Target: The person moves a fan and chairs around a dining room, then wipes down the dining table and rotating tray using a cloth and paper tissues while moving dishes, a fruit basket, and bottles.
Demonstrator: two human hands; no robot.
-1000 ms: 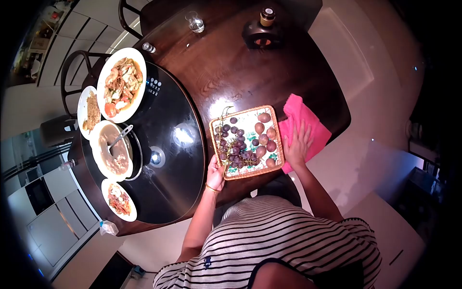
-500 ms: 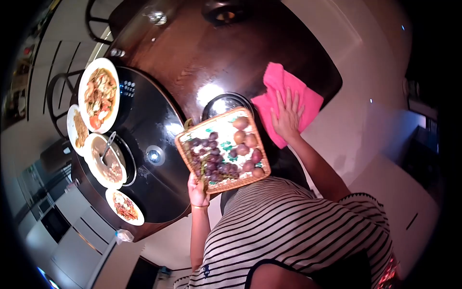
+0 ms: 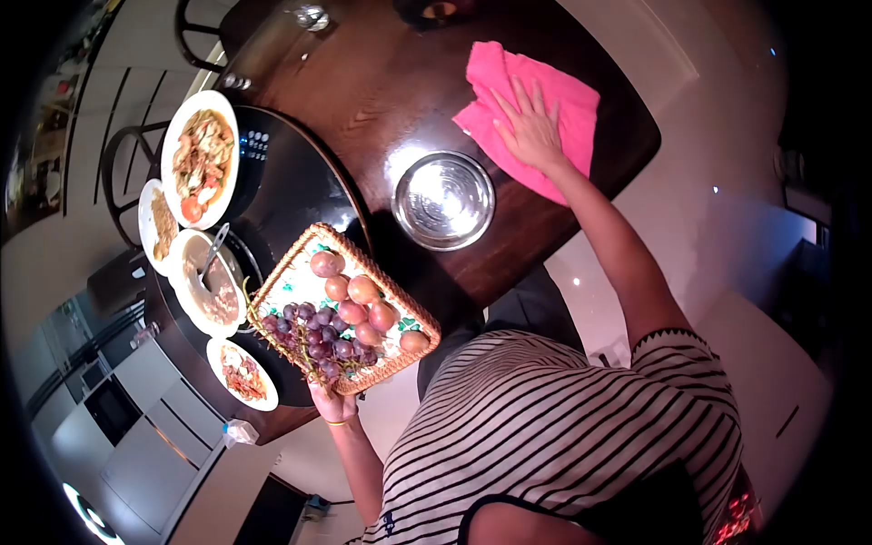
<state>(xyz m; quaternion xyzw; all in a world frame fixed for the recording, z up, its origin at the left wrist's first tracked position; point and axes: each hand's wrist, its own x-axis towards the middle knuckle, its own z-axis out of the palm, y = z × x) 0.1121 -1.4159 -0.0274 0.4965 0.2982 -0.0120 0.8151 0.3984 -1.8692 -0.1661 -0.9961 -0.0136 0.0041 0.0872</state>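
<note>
My left hand [image 3: 332, 401] grips the near edge of a woven basket [image 3: 420, 356], holding it tilted over the table's edge. Inside it lie a bunch of dark purple grapes [image 3: 327, 338] and several reddish plums [image 3: 363, 289]. Some grape stems hang over the basket's left rim. My right hand [image 3: 534, 136] lies flat with fingers spread on a pink cloth [image 3: 565, 98], pressing it against the wooden table [image 3: 363, 100]. Between the basket and the cloth, a round glass dish [image 3: 445, 200] stands on the table, bright with reflected light.
On the left, a black turntable [image 3: 291, 182] carries a large plate of food [image 3: 229, 173], a bowl with a spoon [image 3: 186, 289] and smaller plates [image 3: 265, 396]. A small glass [image 3: 312, 16] stands at the far side. Chairs [image 3: 109, 173] are beyond the table's left side.
The basket has moved left and tilted, uncovering the glass dish. My right hand and the pink cloth have slid farther across the table, away from me.
</note>
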